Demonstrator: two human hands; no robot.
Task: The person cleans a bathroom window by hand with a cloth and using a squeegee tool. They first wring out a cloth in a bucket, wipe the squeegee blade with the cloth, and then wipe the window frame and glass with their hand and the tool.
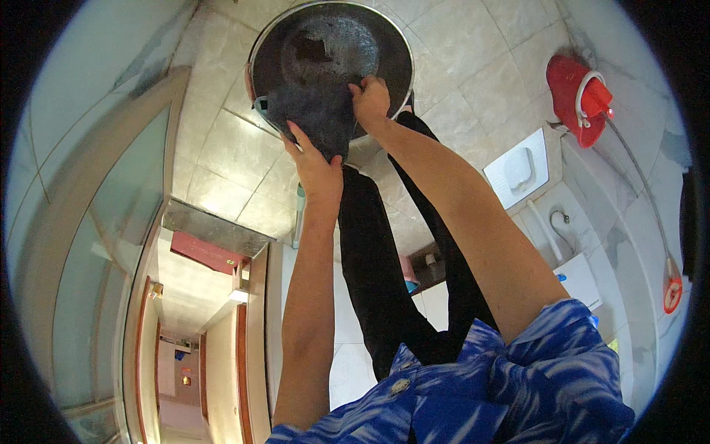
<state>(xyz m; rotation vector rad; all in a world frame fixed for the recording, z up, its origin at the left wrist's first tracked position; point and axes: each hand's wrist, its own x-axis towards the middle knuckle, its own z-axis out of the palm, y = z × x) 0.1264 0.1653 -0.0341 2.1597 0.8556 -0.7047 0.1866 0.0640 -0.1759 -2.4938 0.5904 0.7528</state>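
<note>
A dark grey cloth [316, 114] hangs over the near rim of a large round basin [346, 39] with a dark interior. My left hand [315, 169] grips the cloth's lower end, thumb on one side and fingers on the other. My right hand [373, 101] is at the cloth's right edge, over the basin, its fingertips curled; a pinch on the edge seems likely but is partly hidden. A pale teal plastic piece [259, 105] shows beside the cloth's left edge. The basin's bottom has a shiny, mottled look.
A red bucket [566, 77] with a hose stands at the right wall. Nearer is a white squat toilet [518, 166]. A teal pole [299, 216] rests left of my legs. At left are a glass door [105, 250] and a doorway with a red mat [202, 252].
</note>
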